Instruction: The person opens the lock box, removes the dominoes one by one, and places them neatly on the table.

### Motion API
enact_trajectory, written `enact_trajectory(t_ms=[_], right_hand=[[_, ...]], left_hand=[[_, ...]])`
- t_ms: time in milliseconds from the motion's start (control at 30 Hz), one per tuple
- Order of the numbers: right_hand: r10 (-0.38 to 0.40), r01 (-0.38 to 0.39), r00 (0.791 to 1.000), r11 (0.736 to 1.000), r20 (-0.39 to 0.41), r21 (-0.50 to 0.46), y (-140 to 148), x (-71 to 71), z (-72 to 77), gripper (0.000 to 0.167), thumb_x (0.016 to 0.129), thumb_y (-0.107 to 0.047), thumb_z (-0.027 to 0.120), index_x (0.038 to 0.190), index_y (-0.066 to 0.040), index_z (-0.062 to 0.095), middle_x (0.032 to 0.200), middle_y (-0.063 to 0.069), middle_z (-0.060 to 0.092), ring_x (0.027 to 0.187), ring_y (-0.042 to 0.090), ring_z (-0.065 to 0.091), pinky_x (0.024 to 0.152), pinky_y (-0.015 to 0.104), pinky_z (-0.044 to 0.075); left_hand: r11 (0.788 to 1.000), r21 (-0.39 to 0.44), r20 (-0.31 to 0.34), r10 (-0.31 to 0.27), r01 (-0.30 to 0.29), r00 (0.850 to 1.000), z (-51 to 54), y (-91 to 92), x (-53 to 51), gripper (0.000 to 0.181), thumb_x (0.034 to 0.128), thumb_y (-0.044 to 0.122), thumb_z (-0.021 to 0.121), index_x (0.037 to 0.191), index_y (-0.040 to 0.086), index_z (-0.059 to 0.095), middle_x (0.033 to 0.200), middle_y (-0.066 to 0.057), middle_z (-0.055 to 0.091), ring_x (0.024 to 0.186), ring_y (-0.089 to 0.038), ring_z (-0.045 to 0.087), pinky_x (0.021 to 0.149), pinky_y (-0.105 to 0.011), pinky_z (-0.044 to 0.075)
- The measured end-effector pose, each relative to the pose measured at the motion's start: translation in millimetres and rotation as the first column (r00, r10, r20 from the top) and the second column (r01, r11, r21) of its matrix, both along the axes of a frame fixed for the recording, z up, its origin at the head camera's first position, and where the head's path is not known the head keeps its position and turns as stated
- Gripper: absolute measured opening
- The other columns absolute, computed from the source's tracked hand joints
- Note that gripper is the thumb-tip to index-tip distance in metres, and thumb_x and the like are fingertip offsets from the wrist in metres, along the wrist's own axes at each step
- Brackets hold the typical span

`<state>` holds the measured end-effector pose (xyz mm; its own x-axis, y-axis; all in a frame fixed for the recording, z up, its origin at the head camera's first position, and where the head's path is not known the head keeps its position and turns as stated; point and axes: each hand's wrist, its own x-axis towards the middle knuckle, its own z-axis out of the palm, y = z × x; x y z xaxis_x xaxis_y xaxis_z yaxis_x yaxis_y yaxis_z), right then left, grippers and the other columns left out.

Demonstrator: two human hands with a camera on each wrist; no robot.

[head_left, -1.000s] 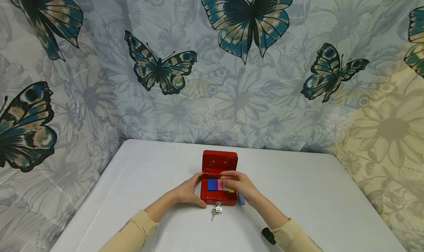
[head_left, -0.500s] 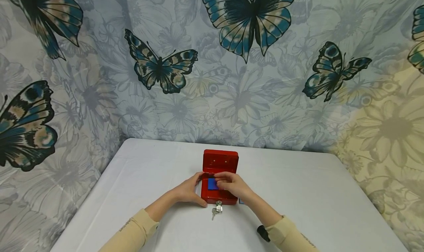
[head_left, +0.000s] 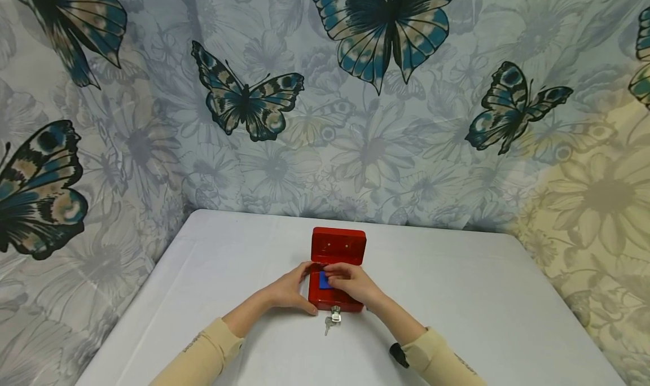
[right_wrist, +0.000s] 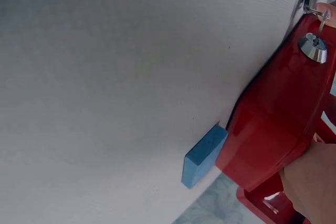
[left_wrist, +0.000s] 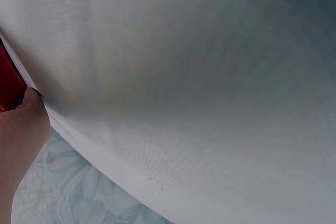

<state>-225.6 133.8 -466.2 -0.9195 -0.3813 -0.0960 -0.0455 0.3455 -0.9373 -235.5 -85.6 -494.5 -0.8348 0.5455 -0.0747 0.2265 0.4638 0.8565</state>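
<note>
A red metal box (head_left: 320,299) stands on the white table with its lid (head_left: 339,245) raised at the back. My left hand (head_left: 288,289) grips its left side, thumb at the front corner; the left wrist view shows only part of this hand (left_wrist: 21,124) beside the red wall. Inside the box lies a blue piece (head_left: 324,280). My right hand (head_left: 355,283) reaches over the box, its slightly bent fingers on or just above the contents, hiding most of them. In the right wrist view the hand (right_wrist: 315,182) is over the box (right_wrist: 273,114).
A key (head_left: 328,325) hangs at the lock (head_left: 336,314) on the box's front. In the right wrist view a light blue block (right_wrist: 202,156) lies on the table (right_wrist: 105,103) by the box's side wall. Behind the table hangs a butterfly-patterned cloth (head_left: 365,149).
My right hand has moved left across the box, covering the purple and pink pieces that showed before. My left hand has kept its grip on the side.
</note>
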Motion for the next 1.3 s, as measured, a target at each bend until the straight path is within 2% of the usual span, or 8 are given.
enact_trajectory(t_ms=[233,367,633,967,1300], right_hand=[[0.004,-0.004,1.0,1.0,-0.008,0.019,-6,-1.0,-1.9,0.033,0.095,-0.003,0.058,0.126,0.009,0.057,0.122,0.026,0.062,0.11,0.034,0.063,0.097,0.047,0.049],[0.009,-0.009,1.0,1.0,-0.013,0.023,-7,-0.3,-1.5,0.033,0.095,-0.004,0.059,0.126,0.008,0.058,0.122,0.024,0.062,0.111,0.033,0.063,0.097,0.045,0.049],[0.039,-0.039,0.999,0.999,-0.014,0.026,-13,18.2,32.5,0.033,0.095,-0.002,0.057,0.127,0.009,0.057,0.125,0.029,0.059,0.113,0.037,0.061,0.098,0.047,0.048],[0.067,-0.068,0.998,0.997,0.014,0.042,-8,0.9,1.6,0.035,0.096,-0.009,0.059,0.129,0.001,0.059,0.127,0.022,0.061,0.116,0.033,0.06,0.1,0.047,0.047],[0.11,-0.11,0.994,0.992,0.018,0.053,-9,2.4,1.6,0.035,0.095,-0.015,0.062,0.128,-0.002,0.061,0.125,0.017,0.063,0.115,0.03,0.06,0.102,0.051,0.044]], left_hand=[[0.999,-0.028,-0.001,0.017,-0.017,1.0,0.0,0.7,0.3,0.104,0.0668,0.023,0.09,0.148,0.007,0.027,0.15,-0.014,0.038,0.137,-0.031,0.037,0.112,-0.046,0.033],[0.999,-0.036,-0.003,0.019,-0.02,1.0,1.5,0.8,1.4,0.104,0.0668,0.023,0.09,0.148,0.007,0.028,0.15,-0.014,0.038,0.137,-0.031,0.038,0.112,-0.046,0.034],[0.999,-0.031,-0.011,0.014,-0.015,1.0,-1.2,0.3,-0.1,0.103,0.0666,0.024,0.09,0.148,0.008,0.028,0.149,-0.013,0.04,0.137,-0.03,0.038,0.112,-0.046,0.033],[0.998,-0.054,-0.005,0.021,-0.021,1.0,1.1,0.2,0.9,0.103,0.0663,0.026,0.09,0.148,0.011,0.029,0.15,-0.011,0.04,0.137,-0.029,0.037,0.111,-0.047,0.034],[1.0,-0.026,-0.004,0.014,-0.014,1.0,0.2,0.7,-0.2,0.105,0.0662,0.024,0.091,0.149,0.008,0.027,0.15,-0.012,0.039,0.138,-0.03,0.036,0.113,-0.047,0.032]])
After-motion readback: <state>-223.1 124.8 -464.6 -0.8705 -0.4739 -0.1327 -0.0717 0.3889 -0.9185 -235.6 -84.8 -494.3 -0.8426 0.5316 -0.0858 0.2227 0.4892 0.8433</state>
